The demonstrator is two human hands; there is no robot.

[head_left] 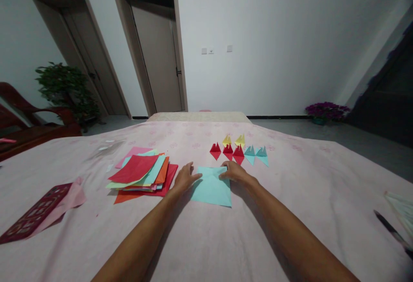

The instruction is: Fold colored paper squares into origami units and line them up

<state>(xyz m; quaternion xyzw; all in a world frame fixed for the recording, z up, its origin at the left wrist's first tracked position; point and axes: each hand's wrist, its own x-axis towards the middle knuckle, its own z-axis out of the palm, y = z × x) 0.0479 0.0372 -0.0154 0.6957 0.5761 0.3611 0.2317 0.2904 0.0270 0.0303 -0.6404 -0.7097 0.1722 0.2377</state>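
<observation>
A square sheet of light blue paper lies in front of me on the pink cloth. My left hand is at its upper left edge, thumb touching the sheet and fingers spread apart from it. At the upper right corner, my right hand has curled fingers and thumb closed on the paper's edge. Just beyond the sheet stand folded paper pieces: several red ones, two light blue ones and two yellow ones. Left of my left hand is a loose stack of coloured paper, red on top.
The pink patterned tablecloth covers the table. A dark red printed packet lies at the left, a black pen at the right. Beyond are a wooden chair, a green plant, purple flowers and a door.
</observation>
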